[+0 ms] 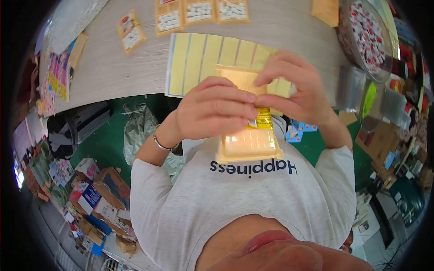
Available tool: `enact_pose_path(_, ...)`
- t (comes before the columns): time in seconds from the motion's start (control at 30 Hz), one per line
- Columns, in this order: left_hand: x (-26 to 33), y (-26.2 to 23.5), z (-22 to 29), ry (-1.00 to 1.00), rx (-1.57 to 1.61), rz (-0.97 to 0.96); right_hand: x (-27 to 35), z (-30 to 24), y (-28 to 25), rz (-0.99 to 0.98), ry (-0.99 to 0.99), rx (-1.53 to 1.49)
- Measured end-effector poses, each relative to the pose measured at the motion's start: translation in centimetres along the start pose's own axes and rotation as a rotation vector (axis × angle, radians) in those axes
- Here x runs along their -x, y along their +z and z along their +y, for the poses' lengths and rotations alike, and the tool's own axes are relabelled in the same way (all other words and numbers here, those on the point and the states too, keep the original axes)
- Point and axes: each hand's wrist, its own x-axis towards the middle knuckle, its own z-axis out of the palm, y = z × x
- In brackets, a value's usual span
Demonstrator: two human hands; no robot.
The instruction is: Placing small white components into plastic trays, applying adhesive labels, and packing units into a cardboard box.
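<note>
A pale orange plastic tray-like case (251, 142) is held in front of my chest, its near end tilted toward me. My left hand (214, 106) grips it from the left, fingers laid across its middle. On the other side, my right hand (296, 86) has its thumb and index finger curled at the case's right edge, slightly blurred. A yellow printed label (264, 118) lies across the case just below the fingers; its upper part is hidden. Beneath the hands, a sheet of yellow label strips (194, 63) lies on the table edge.
Orange trays of small white pieces (199, 12) stand at the far side, with a smaller labelled one (131, 34) left of them. A clear bowl of red-and-white pieces (368, 38) is at right. Colourful packets (58, 74) lie at left; cardboard boxes (110, 187) stand below.
</note>
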Motion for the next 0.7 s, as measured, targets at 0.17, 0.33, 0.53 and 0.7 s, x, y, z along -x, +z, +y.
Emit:
enact_pose_path(0.17,2.4,1.6,1.1,-0.731,0.482,0.508,0.5,1.0,4.0,0.103,-0.071,0.202)
enact_pose_path(0.33,5.5,-1.8,-3.1,-1.018,0.574,0.685,-4.0,4.5,6.9,0.033,0.257,-0.073)
enact_pose_path(0.53,16.2,-17.8,-16.2,-1.239,0.093,0.814,-5.7,6.5,6.9,0.148,0.209,0.348)
enact_pose_path(0.7,13.4,-13.6,-19.6,-1.669,-1.207,0.096,-0.7,10.8,5.6,0.192,0.243,0.868)
